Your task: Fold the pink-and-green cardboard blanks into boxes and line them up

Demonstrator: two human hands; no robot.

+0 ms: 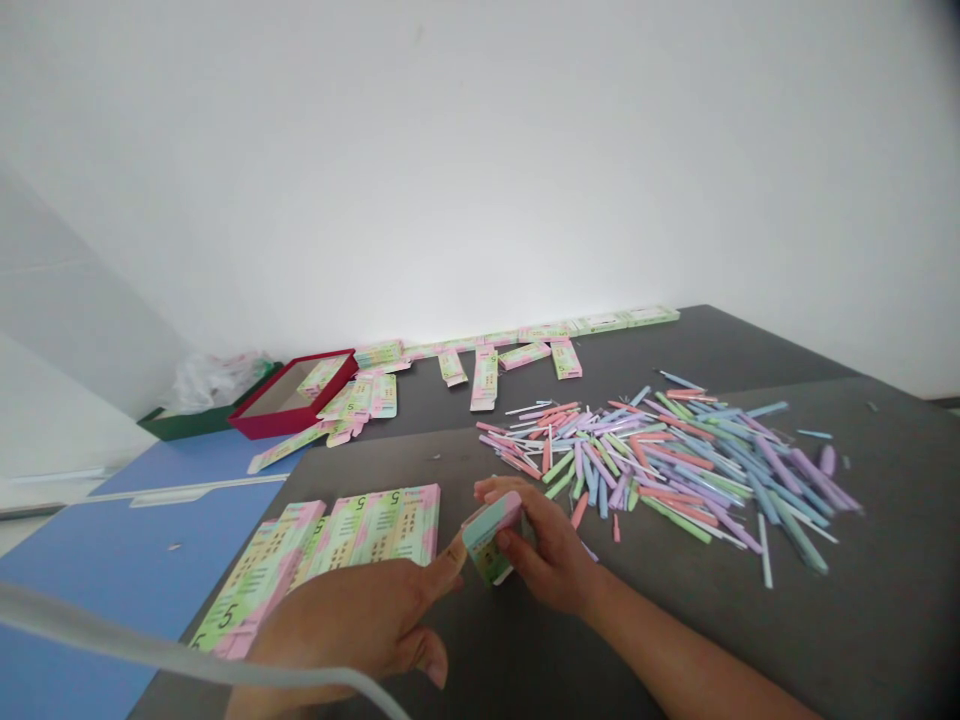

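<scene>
My right hand (544,545) grips a small folded pink-and-green cardboard box (489,535) between thumb and fingers, tilted toward my left hand. My left hand (352,620) is spread and holds nothing, with its thumb tip right next to that box. Under and beyond my left hand lie overlapping flat printed cartons (367,535) in pink and green, marked with a 5. Right of my right hand is a loose heap of pastel paper sticks (652,470) in pink, blue, green and purple.
Further flat cartons (487,365) lie along the far side of the dark grey mat (720,620). At back left stand a red open box (292,395), a green box (202,420) and a plastic bag (214,385). A blue surface (127,580) lies left, crossed by a white cable (150,640).
</scene>
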